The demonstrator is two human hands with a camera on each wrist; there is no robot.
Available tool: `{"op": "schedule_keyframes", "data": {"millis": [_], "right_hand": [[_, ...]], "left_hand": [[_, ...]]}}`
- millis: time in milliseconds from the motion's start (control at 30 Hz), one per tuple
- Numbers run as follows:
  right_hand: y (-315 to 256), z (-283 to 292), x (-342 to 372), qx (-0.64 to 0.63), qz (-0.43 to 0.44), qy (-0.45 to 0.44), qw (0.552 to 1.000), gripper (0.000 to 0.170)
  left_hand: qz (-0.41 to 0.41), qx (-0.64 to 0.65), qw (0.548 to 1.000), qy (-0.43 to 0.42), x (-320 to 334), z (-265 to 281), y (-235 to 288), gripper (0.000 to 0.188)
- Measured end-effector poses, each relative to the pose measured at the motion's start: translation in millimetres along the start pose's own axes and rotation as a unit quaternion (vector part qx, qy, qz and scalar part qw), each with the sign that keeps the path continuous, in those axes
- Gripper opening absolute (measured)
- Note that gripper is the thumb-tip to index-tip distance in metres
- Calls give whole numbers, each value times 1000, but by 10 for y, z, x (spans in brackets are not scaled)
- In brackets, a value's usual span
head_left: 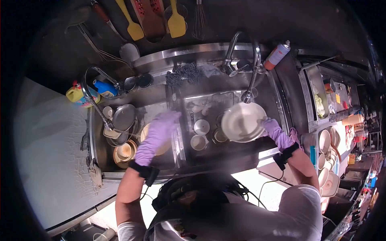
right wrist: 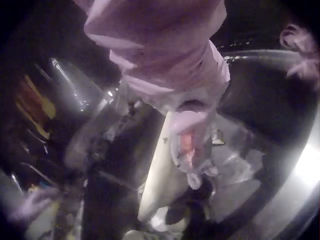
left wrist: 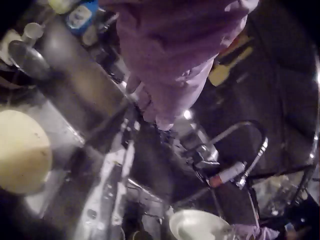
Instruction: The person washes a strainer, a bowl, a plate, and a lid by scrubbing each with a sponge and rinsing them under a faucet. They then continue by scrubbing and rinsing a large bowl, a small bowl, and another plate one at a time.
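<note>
A purple-gloved right hand (head_left: 275,130) pinches the rim of a large white bowl (head_left: 243,120) below the right faucet (head_left: 254,80), over the right basin. Seen from the right wrist, the bowl (right wrist: 162,170) stands tilted, edge toward the camera, with the gloved fingers (right wrist: 192,145) at its rim. My left hand (head_left: 161,128), also in a purple glove, hovers near the divider (head_left: 177,140) between the two basins and holds nothing visible. Beneath it, a cream plate (head_left: 144,132) sits in the left basin, partly hidden by the glove; the left wrist view shows its round face (left wrist: 22,150).
Stacked bowls (head_left: 124,152) and a dark pan (head_left: 124,116) fill the left basin. White cups (head_left: 202,127) stand in the right one. Along the back ledge lie dark scrubbers (head_left: 185,74), a blue bottle (head_left: 105,88) and a spray can (head_left: 277,55). Yellow spatulas (head_left: 177,24) hang above.
</note>
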State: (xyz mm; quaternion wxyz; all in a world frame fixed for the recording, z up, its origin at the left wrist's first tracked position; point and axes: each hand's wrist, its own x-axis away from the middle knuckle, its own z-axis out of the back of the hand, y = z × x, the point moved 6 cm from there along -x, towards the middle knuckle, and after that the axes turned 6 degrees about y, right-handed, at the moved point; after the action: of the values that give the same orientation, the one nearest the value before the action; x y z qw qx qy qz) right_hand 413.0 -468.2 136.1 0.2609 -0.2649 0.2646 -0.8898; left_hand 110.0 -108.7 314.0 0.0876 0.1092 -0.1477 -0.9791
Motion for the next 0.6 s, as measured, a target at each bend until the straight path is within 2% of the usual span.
{"op": "schedule_keyframes", "data": {"millis": [33,133,167,200,233,267,300,333,367,433,467,500,533,567,600], "right_hand": [[37,142,21,117,-73,-2,990,20],[6,346,145,200,-120,73,970,27],[10,396,136,228,-134,100,959,30],[240,272,-23,270,-125,80,951,35],[463,126,-147,281,-77,76,953,37],[556,-54,-248,287,-15,68,955,40],[379,-70,-145,126,-102,39,986,39],[87,-59,4,-30,-197,34,979,38],[474,-282,-148,-91,-197,33,976,32],[1358,-589,-407,77,4,-36,996,21],[1752,-731,-504,150,108,-44,982,16],[1121,-518,-201,-92,-169,-47,980,18],[1122,-555,-200,-58,-178,-54,981,18],[1114,-573,-146,-24,-187,-61,980,19],[1097,-608,-128,-49,-165,-59,983,18]], "left_hand": [[46,28,998,16,140,-19,-281,38],[189,79,978,28,637,-189,-952,28],[206,118,971,37,865,-366,-1236,26],[223,156,961,47,1130,-640,-1566,24],[244,191,949,58,1336,-880,-1779,22],[397,377,836,31,1590,-1103,-2005,17],[417,177,890,-43,1515,-725,-1678,20],[362,147,920,-32,1701,-697,-1811,23],[301,117,946,-24,1915,-867,-2000,26],[157,68,985,-20,2215,-1163,-2168,32],[320,211,924,-11,2317,-1174,-2201,30],[470,334,815,50,2481,-1194,-2225,28],[441,316,838,58,2389,-1027,-2080,28],[462,368,800,107,2417,-1046,-2037,26],[477,417,757,159,2447,-1065,-1992,25]]}}
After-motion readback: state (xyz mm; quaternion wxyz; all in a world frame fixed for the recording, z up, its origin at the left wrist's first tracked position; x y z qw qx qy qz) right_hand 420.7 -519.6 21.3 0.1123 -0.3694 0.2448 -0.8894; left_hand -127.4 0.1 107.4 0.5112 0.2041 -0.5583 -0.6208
